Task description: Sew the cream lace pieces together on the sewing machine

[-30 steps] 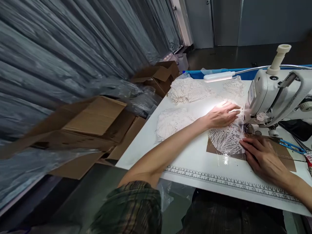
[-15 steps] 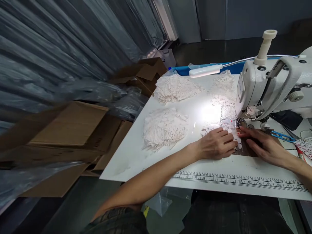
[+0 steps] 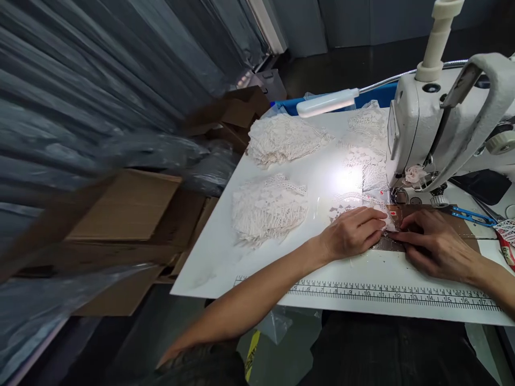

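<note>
My left hand (image 3: 354, 234) and my right hand (image 3: 436, 246) meet fingertip to fingertip on a white lace piece (image 3: 346, 208). The lace lies on a brown paper sheet (image 3: 466, 229) just in front of the needle of the white sewing machine (image 3: 422, 123). Both hands pinch the lace's near edge, and the fingers hide most of that edge. The machine's lamp (image 3: 328, 102) throws a bright spot on the white table (image 3: 217, 257) just beyond my left hand.
Two piles of white lace (image 3: 269, 208) (image 3: 281, 139) lie left of the hands, with more lace (image 3: 368, 126) behind the needle. Blue scissors (image 3: 469, 216) lie right of the machine. A printed ruler (image 3: 386, 292) runs along the table's front edge. Cardboard boxes (image 3: 124, 209) and plastic sheeting stand at the left.
My left hand has come back from beside the needle toward the front, and both hands now meet at the lace's near edge. The camera has swung slightly.
</note>
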Motion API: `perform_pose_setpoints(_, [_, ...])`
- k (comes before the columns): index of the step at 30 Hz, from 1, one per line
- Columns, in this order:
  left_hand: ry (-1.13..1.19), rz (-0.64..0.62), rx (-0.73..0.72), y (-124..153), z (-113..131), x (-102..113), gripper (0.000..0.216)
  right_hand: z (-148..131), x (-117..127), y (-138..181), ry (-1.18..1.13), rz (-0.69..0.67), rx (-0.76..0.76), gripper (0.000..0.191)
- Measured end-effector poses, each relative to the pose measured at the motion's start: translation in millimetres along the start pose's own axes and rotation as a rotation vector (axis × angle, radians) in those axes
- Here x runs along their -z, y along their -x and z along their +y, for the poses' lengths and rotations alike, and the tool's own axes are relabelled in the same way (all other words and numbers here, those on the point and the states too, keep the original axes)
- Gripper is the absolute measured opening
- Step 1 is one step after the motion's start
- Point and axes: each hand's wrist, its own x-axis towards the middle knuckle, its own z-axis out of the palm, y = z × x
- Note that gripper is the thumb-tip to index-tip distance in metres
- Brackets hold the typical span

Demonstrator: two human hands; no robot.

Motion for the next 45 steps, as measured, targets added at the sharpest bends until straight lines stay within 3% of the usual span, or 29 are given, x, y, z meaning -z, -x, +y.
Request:
perform_pose_setpoints(5, [-0.076, -0.172, -0.091, 2, -1, 1, 0.016, 0, -1, 1, 0.003, -0.005, -0.01, 0.033])
perform_pose_setpoints(14, [0.108, -0.166, 0.057, 3, -4, -3, 0.022, 2, 14, -1, -0.15, 0.013, 0.022, 0.025])
perform_pose_setpoints(16, [0.152, -0.155, 0.078, 2, -4, -3, 0.025, 0, 21, -1, -0.286, -0.051, 0.02, 0.025])
perform_pose_setpoints(18, [0.166, -0.134, 0.074, 2, -4, -3, 0.023, -4, 27, -1, -0.529, -0.164, 0.0, 0.04])
perform_pose_setpoints(20, [0.149, -0.112, 0.055, 1, -3, -3, 0.021, -7, 30, 0, -0.696, -0.177, -0.033, 0.052])
perform_pose_setpoints(22, [0.095, -0.114, 0.024, 2, -2, -3, 0.021, -7, 27, 0, -0.604, -0.048, -0.101, 0.05])
perform_pose_setpoints(25, [-0.012, -0.152, -0.03, 3, -2, -3, 0.023, -1, 18, -1, -0.249, 0.121, -0.142, 0.029])
perform_pose_setpoints(27, [-0.054, -0.138, -0.035, 4, -2, -2, 0.023, 4, 11, -3, -0.074, 0.116, -0.102, 0.023])
perform_pose_setpoints(33, [-0.073, -0.041, -0.02, 4, -3, -1, 0.024, 18, 6, -19, 0.278, -0.096, 0.066, 0.039])
perform_pose_setpoints(37, [-0.047, -0.084, -0.092, 5, -3, -2, 0.018, 22, 5, -28, 0.269, -0.176, 0.02, 0.037])
perform_pose_setpoints(45, [0.02, -0.08, -0.08, 8, -6, -2, 0.015, 24, 10, -8, -0.021, -0.052, -0.045, 0.037])
